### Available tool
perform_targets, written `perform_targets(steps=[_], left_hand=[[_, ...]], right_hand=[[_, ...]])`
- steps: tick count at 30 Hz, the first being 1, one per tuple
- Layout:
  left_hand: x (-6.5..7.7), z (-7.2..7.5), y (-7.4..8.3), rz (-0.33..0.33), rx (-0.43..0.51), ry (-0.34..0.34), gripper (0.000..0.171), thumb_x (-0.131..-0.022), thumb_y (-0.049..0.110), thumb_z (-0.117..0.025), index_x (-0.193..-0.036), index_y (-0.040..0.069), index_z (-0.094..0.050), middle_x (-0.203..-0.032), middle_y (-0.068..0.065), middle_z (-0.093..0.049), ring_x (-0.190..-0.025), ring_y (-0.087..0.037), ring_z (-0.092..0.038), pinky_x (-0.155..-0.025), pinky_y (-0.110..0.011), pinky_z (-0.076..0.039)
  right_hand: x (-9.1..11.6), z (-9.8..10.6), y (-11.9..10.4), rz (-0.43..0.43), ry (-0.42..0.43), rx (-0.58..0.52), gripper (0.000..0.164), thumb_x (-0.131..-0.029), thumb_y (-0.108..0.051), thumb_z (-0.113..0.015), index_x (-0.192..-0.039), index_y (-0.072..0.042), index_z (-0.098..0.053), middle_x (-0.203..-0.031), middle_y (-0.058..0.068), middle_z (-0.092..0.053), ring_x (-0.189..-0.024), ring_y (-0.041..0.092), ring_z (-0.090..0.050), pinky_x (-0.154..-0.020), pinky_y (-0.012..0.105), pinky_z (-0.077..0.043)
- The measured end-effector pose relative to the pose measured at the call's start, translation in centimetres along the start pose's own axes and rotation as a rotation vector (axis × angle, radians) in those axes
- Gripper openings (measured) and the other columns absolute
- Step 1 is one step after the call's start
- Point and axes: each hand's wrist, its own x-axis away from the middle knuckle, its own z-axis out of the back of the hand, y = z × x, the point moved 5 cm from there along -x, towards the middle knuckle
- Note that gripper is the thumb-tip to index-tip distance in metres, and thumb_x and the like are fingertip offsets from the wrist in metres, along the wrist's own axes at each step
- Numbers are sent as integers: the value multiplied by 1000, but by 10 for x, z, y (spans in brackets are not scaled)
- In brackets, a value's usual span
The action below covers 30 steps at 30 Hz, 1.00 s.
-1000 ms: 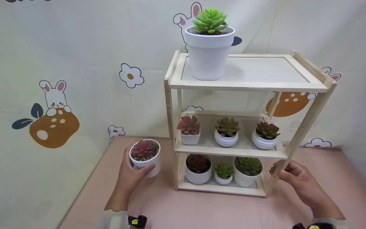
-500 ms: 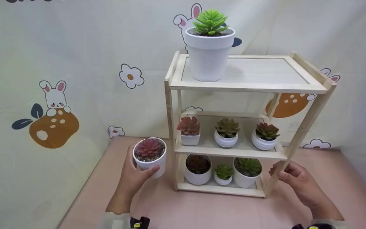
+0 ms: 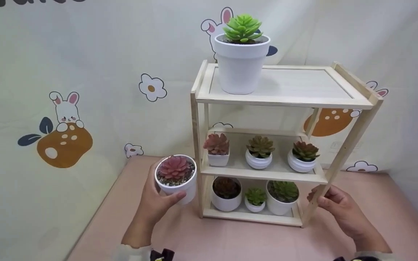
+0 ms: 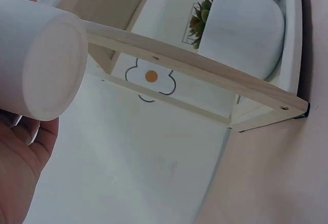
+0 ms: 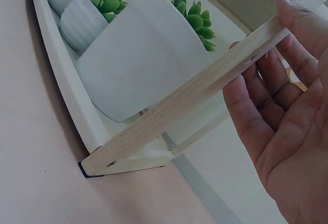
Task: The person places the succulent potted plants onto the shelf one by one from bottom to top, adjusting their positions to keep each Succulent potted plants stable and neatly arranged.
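My left hand (image 3: 153, 203) grips a white pot holding a pinkish-red succulent (image 3: 175, 169), tilted toward me just left of the wooden shelf (image 3: 263, 175). In the left wrist view the underside of the held pot (image 4: 54, 70) shows, raised near the shelf's side post. My right hand (image 3: 343, 210) pinches the shelf's front right post (image 3: 345, 150) low down, between thumb and fingers. The right wrist view shows the thumb on one face of the post (image 5: 205, 83) and curled fingers at the other. Part of the left fingers is hidden behind the pot.
A large white pot with a bright green succulent (image 3: 241, 65) stands at the top shelf's left. The middle tier bears a pink succulent (image 3: 217, 148) and two brownish ones; three pots (image 3: 226, 194) fill the bottom tier. Pink cloth (image 3: 252, 241) covers the table before a printed backdrop (image 3: 96, 54).
My left hand has brought the potted succulent rightward, nearer the shelf's left post, and tipped it more toward me. The right hand keeps its hold on the post. The head view shifts slightly.
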Motion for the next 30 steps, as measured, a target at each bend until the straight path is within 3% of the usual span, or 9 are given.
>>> perform_targets(steps=[11, 21, 30], left_hand=[[4, -6, 25, -30, 23, -58, 94, -61, 6, -89, -139, 21, -39, -134, 1, -50, -124, -19, -49, -105, -46, -41], [-3, -23, 61, -158, 51, -145, 99, -56, 5, -91, -141, 16, -39, -134, -3, -52, -126, -22, -49, -107, -34, -41], [-9, -41, 90, -232, 50, -230, 98, -58, 11, -91, -141, 17, -38, -132, -3, -54, -123, -22, -52, -106, -37, -43]], right_hand=[[0, 1, 1, 3, -4, 13, 25, -100, -10, -50, -119, 6, -52, -104, 3, -65, -102, 15, -64, -90, 27, -52], [0, -1, 0, 41, -10, -6, 25, -100, -5, -48, -118, 12, -48, -102, 1, -65, -101, 14, -64, -89, 27, -52], [0, -1, 0, 32, -12, 7, 29, -100, -7, -49, -120, 13, -46, -103, 2, -65, -101, 15, -64, -89, 27, -52]])
